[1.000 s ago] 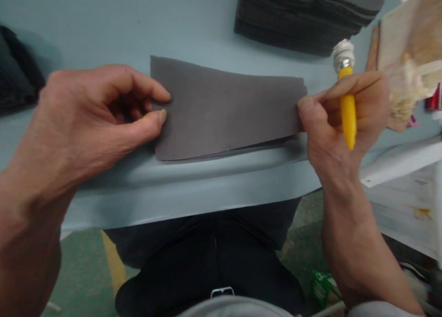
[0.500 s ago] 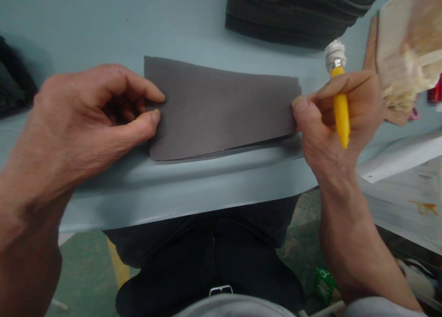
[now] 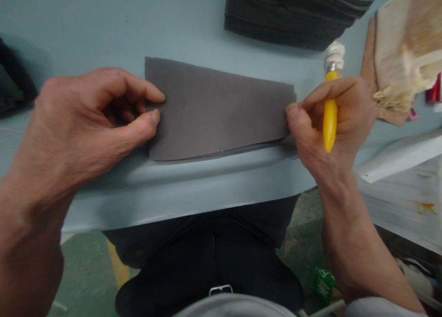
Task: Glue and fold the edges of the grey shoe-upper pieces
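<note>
Two or more thin dark grey sheets [image 3: 221, 109], fabric or leather-like, lie layered near the front of the table, their lower edges slightly apart. At their left end, my left hand [image 3: 93, 119] is closed, with thumb and index finger on the edge and the other fingers curled. My right hand [image 3: 331, 119] pinches the right end between thumb and fingers. That same hand also keeps hold of a yellow-handled brush [image 3: 330, 123], its white wrapped-looking head pointing away from me. The fingers under the sheets are hidden.
A tall stack of dark grey pieces [image 3: 286, 17] stands at the back. Far left is another dark pile [image 3: 14, 77]. At right are a pale board [image 3: 397, 45] with dried, crusty residue and a red object [image 3: 433, 89]. The blue table edge [image 3: 186, 211] runs before my lap.
My right hand has shifted slightly left with the right end of the sheets. The brush in it has moved left and its handle end has swung left. The left hand stays put.
</note>
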{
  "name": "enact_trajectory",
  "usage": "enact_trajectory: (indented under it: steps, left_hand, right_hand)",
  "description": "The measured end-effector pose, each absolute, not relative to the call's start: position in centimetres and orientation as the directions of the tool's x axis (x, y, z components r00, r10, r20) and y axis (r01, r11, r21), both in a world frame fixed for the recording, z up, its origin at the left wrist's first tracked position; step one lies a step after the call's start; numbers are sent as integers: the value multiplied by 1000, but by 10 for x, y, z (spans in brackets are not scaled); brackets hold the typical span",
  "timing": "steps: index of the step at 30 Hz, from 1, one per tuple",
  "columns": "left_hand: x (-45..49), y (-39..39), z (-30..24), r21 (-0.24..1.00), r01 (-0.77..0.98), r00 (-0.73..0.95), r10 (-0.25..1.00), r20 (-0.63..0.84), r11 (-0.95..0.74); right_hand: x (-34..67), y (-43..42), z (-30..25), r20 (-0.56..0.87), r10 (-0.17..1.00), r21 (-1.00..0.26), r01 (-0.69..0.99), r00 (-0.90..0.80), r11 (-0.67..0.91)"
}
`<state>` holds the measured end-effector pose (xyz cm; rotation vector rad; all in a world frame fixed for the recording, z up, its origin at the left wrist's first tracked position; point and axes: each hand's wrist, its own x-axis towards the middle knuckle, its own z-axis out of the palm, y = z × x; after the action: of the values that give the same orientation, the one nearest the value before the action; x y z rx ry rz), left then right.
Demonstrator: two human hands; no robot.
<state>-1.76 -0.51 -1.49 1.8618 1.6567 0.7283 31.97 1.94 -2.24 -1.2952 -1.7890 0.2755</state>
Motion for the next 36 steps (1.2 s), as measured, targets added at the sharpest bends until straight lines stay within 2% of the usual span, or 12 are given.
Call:
enact_trajectory:
  steps: [9,15,25,36]
  left_hand:
    - [-16,-5,-15,722,681,108,992,66,-123]
    - [-17,-5,-18,709,697,93,994,56,-105]
    - [-14,-5,-14,676,725,91,991,99,-134]
    - [-12,-8,-14,705,702,65,995,75,-99]
  right_hand:
    - [322,19,-28,529,845,-632,630,-74,451]
    - [327,16,-28,457,885,-674,615,-86,408]
    - [328,15,-29,445,894,-660,655,-53,367]
    - [329,17,-29,437,896,-657,654,-76,376]
